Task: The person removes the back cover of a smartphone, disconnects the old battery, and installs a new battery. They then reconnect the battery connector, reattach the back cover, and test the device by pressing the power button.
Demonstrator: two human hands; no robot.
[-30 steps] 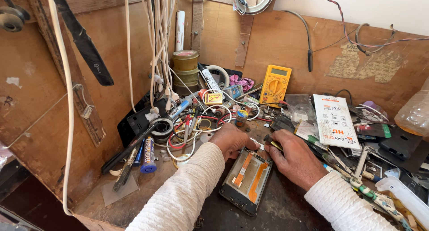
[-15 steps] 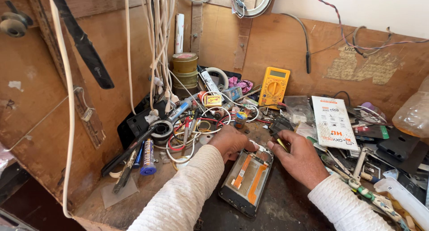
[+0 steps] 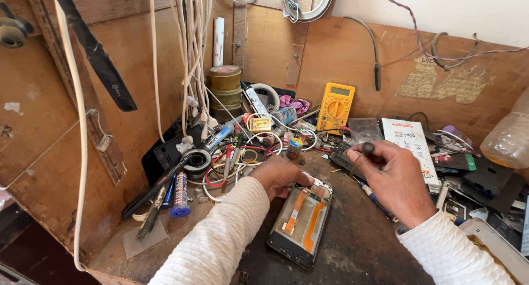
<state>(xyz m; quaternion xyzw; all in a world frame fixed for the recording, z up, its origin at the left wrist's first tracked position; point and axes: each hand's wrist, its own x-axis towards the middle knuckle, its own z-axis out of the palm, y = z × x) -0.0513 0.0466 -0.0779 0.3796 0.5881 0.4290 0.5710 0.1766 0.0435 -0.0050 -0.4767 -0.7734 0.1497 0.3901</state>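
phone opened, near counter front edge | left hand curled on its top end | right hand raised just right, pinching small dark part | multimeter at back

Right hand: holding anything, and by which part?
Yes. The right hand pinches a small dark tool near its rounded top end, between thumb and fingertips. The left hand rests on the opened phone.
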